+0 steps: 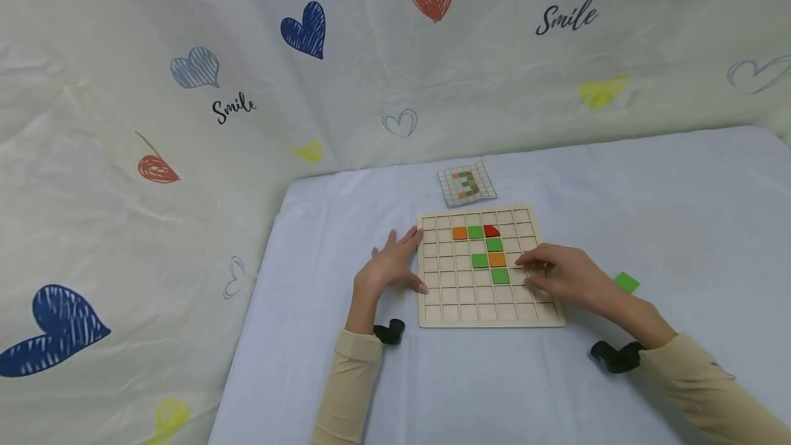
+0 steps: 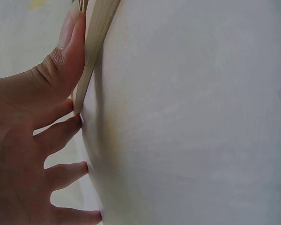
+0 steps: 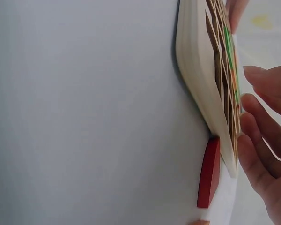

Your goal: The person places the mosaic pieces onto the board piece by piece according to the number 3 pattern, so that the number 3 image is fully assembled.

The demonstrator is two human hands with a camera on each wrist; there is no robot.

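Note:
A wooden grid board (image 1: 457, 314) lies on the table. Set in its cells are green squares (image 1: 480, 261), orange squares (image 1: 497, 259) and a red piece with one rounded corner (image 1: 491, 231). My left hand (image 1: 392, 266) rests at the board's left edge; in the left wrist view its thumb (image 2: 72, 42) lies along the side and the fingers are spread. Over the board's right part is my right hand (image 1: 571, 277), thumb and fingers apart, with no piece visible between them. The right wrist view shows a red block (image 3: 209, 173) against the board's outer edge.
Behind the board lies a pattern card (image 1: 467, 184) with a similar coloured figure. A loose green square (image 1: 627, 282) sits beside the right forearm. An orange bit (image 3: 199, 222) shows at the right wrist view's lower edge. Black wrist devices (image 1: 616, 357) are near both sleeves.

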